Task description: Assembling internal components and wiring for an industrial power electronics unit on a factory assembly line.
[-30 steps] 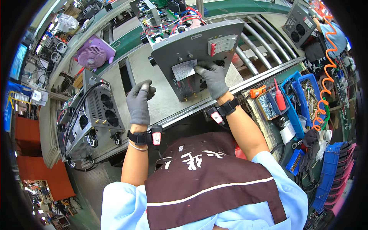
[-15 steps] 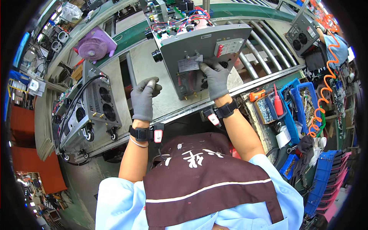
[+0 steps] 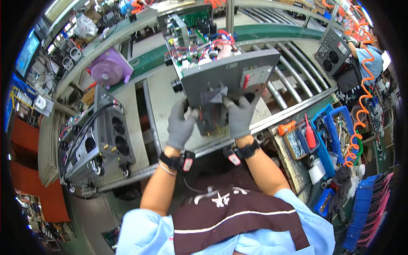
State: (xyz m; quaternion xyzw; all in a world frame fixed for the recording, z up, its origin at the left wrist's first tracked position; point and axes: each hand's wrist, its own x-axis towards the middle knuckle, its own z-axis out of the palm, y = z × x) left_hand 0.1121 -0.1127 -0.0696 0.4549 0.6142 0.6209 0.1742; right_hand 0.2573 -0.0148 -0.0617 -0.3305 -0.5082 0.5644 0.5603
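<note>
A dark grey machine panel [image 3: 229, 74] stands tilted before me, with wiring and circuit boards exposed behind its top edge. On its face is a light paper label [image 3: 213, 95]. My right hand [image 3: 239, 119], in a grey glove, is at the label's right edge with its fingers apart, the tips against the panel. My left hand [image 3: 180, 126], gloved too, is beside the panel's lower left edge, thumb and fingers spread and nothing between them. Higher up on the panel's right is a pale plate with a red part [image 3: 246, 80].
A second grey machine with fans and casters [image 3: 111, 127] stands at the left. Behind it is a purple fan [image 3: 107, 71]. Metal rollers [image 3: 293, 76] run off to the right. Blue parts bins [image 3: 340, 125], a red bottle [image 3: 310, 135] and an orange-handled tool [image 3: 286, 128] lie at the right.
My left hand has moved right and opened near the panel's lower left edge. The right hand remains by the label. The view has shifted, so the panel appears lower.
</note>
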